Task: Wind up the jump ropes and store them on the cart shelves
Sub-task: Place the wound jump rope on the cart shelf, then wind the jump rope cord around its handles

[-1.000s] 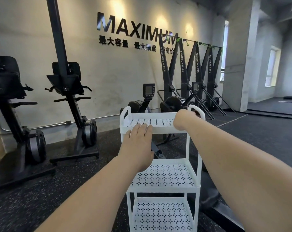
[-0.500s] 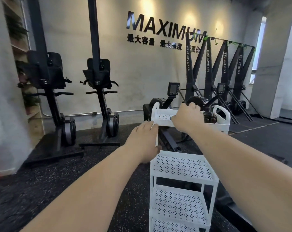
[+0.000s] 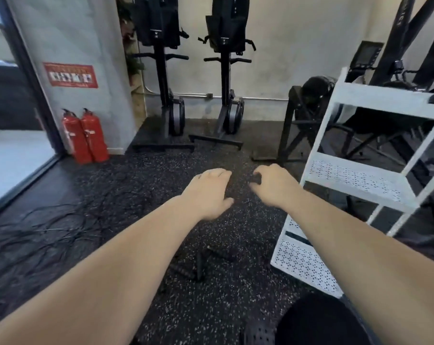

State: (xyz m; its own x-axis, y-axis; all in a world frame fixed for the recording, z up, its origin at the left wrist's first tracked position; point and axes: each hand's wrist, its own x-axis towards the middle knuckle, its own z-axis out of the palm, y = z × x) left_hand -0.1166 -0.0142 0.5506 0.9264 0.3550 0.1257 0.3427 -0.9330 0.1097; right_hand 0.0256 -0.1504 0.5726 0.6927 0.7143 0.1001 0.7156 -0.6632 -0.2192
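Note:
A tangle of thin black jump ropes [image 3: 44, 235] lies on the speckled rubber floor at the left. Several black ribbed handles [image 3: 198, 266] lie on the floor under my forearms. The white three-shelf cart [image 3: 385, 95] stands at the right, its perforated shelves bare. My left hand [image 3: 208, 192] hovers palm down over the floor, fingers relaxed, holding nothing. Beside it, just left of the cart's middle shelf, my right hand [image 3: 270, 185] has loosely curled fingers with nothing clearly in them. Neither hand touches the cart or a rope.
Two red fire extinguishers [image 3: 84, 138] stand against a grey pillar at the left. Two black upright machines [image 3: 226, 95] stand along the back wall, with more black equipment [image 3: 310, 115] behind the cart. My dark-clad leg [image 3: 315, 324] shows at the bottom.
Both hands have come off the cart's top shelf and moved left. My view has swung left and down, bringing the ropes and handles on the floor into sight.

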